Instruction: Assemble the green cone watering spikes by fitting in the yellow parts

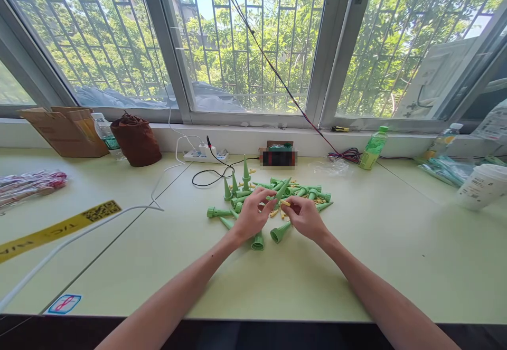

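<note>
Directions are taken from the pile of green spikes in mid-tabletop. At nine o'clock, a yellow strip bears a QR code and dark upside-down lettering, apparently including "T/C". At eight, near the front edge, a blue-bordered sticker shows a red mark that I cannot make out. Between nine and ten, by the window, stand a cardboard box, a clear bottle and a brown pouch; a white power strip lies at ten. At the pile's eight o'clock, the left hand has its grip pinching a green spike, tip up toward one. At twelve sits a box with its front pixelated. At the pile's four, the right hand pinches a small yellow piece between thumb and fingers, just beside that spike. At two stands a green bottle, its label too small to read; at three, a white cup carries dark print, likewise illegible.
</note>
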`<control>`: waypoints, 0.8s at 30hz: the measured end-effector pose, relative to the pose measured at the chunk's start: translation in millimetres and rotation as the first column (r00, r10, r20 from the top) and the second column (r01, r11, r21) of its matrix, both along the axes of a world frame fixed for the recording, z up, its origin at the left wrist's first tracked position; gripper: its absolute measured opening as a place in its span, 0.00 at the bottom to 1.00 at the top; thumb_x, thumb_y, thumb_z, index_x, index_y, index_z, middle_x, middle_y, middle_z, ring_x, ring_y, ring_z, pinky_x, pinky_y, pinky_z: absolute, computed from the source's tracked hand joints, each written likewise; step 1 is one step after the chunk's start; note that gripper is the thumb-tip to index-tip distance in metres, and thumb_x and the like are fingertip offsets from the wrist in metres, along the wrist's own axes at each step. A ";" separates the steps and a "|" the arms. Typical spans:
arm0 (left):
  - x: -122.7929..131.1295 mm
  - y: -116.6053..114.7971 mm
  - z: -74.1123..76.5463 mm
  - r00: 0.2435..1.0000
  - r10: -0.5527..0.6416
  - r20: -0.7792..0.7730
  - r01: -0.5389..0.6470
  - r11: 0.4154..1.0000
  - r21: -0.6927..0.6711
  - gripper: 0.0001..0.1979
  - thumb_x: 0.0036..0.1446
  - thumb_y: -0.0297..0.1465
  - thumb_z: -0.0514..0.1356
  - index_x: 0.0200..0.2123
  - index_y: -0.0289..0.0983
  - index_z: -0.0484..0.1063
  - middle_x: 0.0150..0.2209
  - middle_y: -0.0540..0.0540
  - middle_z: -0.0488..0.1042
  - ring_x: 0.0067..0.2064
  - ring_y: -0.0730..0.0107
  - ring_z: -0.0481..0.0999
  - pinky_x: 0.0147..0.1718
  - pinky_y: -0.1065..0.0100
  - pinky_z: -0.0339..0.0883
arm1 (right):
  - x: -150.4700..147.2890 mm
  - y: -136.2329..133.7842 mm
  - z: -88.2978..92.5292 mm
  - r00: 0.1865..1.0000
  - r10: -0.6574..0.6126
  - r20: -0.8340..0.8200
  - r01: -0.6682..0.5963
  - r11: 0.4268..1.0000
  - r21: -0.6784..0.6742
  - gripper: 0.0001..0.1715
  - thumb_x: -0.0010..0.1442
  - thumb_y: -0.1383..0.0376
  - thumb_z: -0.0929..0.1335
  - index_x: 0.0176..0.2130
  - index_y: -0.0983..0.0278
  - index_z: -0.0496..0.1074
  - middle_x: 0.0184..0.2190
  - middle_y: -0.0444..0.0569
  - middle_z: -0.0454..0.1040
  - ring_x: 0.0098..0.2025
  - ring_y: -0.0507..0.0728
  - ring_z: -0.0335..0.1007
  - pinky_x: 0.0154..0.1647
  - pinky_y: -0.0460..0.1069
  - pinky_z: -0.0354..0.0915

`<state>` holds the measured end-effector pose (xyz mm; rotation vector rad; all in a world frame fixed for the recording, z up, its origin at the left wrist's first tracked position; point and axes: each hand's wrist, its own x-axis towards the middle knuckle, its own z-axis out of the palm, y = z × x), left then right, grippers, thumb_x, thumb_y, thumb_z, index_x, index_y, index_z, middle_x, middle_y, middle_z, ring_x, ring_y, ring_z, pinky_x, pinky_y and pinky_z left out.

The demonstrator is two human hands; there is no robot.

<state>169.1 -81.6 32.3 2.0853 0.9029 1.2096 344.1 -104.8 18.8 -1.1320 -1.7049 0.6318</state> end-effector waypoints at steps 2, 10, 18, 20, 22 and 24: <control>-0.3 -0.5 0.6 1.000 -0.001 -0.007 0.001 1.000 0.002 0.12 0.64 0.37 0.55 0.45 0.39 0.72 0.41 0.45 0.68 0.35 0.71 0.73 0.28 0.72 0.72 | -0.1 -0.6 0.5 1.000 0.003 -0.006 -0.003 1.000 -0.006 0.14 0.60 0.61 0.66 0.25 0.64 0.67 0.19 0.41 0.61 0.21 0.50 0.54 0.22 0.46 0.50; 0.0 -2.9 4.4 1.000 0.011 -0.025 -0.011 1.000 0.016 0.12 0.63 0.37 0.56 0.45 0.39 0.73 0.41 0.44 0.68 0.36 0.71 0.73 0.30 0.71 0.72 | -0.7 -1.7 3.2 1.000 0.002 -0.014 -0.002 1.000 -0.008 0.18 0.60 0.55 0.66 0.24 0.64 0.68 0.18 0.43 0.61 0.21 0.51 0.54 0.21 0.46 0.51; 0.4 -3.5 5.3 0.998 0.034 -0.044 -0.033 0.999 0.022 0.12 0.63 0.36 0.55 0.45 0.39 0.73 0.40 0.44 0.68 0.35 0.71 0.72 0.30 0.71 0.72 | -0.2 -0.7 2.8 1.000 0.007 -0.005 -0.007 1.000 -0.004 0.17 0.60 0.57 0.66 0.25 0.64 0.69 0.19 0.43 0.62 0.21 0.51 0.55 0.21 0.46 0.52; 0.5 -3.6 5.3 0.998 0.041 -0.050 -0.040 0.999 0.020 0.12 0.64 0.36 0.55 0.44 0.39 0.73 0.40 0.45 0.67 0.35 0.71 0.72 0.30 0.71 0.72 | -0.6 -1.1 3.5 1.000 0.005 -0.008 -0.005 1.000 -0.010 0.17 0.60 0.56 0.66 0.25 0.64 0.69 0.19 0.43 0.62 0.21 0.51 0.56 0.21 0.46 0.52; 0.9 -3.7 5.2 0.998 0.043 -0.052 -0.042 0.999 0.022 0.11 0.64 0.36 0.55 0.44 0.38 0.73 0.40 0.45 0.67 0.35 0.71 0.71 0.30 0.71 0.72 | -1.1 -1.7 4.3 1.000 0.006 -0.013 -0.006 1.000 -0.016 0.17 0.60 0.56 0.66 0.25 0.64 0.70 0.19 0.43 0.63 0.21 0.51 0.56 0.20 0.46 0.53; 1.3 -3.9 5.0 0.998 0.043 -0.048 -0.042 0.999 0.025 0.11 0.64 0.36 0.55 0.43 0.38 0.73 0.40 0.44 0.66 0.34 0.72 0.71 0.30 0.71 0.72 | -1.6 -2.4 5.2 1.000 0.008 -0.011 -0.008 1.000 -0.020 0.17 0.60 0.56 0.66 0.26 0.64 0.70 0.19 0.43 0.64 0.21 0.51 0.57 0.20 0.46 0.53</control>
